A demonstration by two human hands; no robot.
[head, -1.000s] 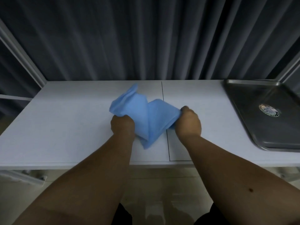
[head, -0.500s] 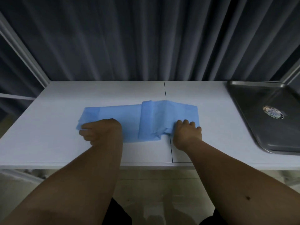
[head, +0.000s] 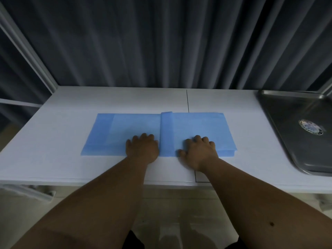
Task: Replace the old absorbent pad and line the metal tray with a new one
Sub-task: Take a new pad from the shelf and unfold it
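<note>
A blue absorbent pad (head: 129,128) lies spread flat on the white table (head: 53,137), with a raised fold running front to back through its middle. My left hand (head: 142,148) rests palm-down on the pad's near edge, just left of that fold. My right hand (head: 199,150) presses flat on the pad just right of the fold, fingers apart. The metal tray (head: 280,126) stands at the table's right end, apart from the pad, with no pad inside it and a round sticker on its floor.
Dark grey curtains (head: 161,42) hang right behind the table. A white frame post (head: 30,53) slants at the back left. A seam (head: 187,101) divides the tabletop into two panels.
The pad was bunched up between both fists a second ago. It has been pulled out sideways and now lies flat, and both hands have moved onto its near edge beside the middle fold.
</note>
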